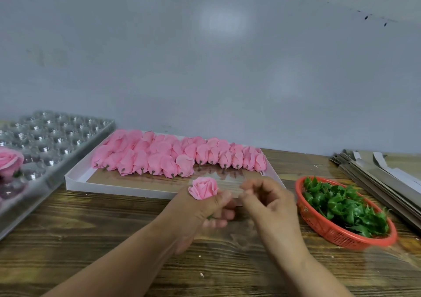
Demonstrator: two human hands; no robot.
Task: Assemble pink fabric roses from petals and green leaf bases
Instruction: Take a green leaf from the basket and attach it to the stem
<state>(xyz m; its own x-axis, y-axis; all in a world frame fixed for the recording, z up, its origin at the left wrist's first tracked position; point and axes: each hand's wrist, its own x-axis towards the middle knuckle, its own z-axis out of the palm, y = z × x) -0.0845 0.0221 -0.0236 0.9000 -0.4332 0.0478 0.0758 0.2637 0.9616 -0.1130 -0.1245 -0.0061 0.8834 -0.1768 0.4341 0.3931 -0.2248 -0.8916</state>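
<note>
A pink rose [203, 187] stood up out of the left hand [205, 210], above the wooden table [95, 235]. The fingers were curled tight around its bottom, and a bit of green showed under them. The right hand [266, 202] was just beside it at 3 o'clock. Its fingers were bent in, but I could not tell if they held anything.

At 12 o'clock from the rose sat a flat white tray [75, 180]. Rows of pink rose buds [173, 156] lay in its far half, stems pointing toward the person.

At 3 o'clock, past the right hand, was a red basket [337, 235] full of green leaf bases [341, 205]. Behind it, at 2 o'clock, lay a stack of flat cardboard [382, 178].

At 9 o'clock was a clear plastic tray [52, 141] with round cups. One finished pink rose [9, 162] sat in it at the left edge.
</note>
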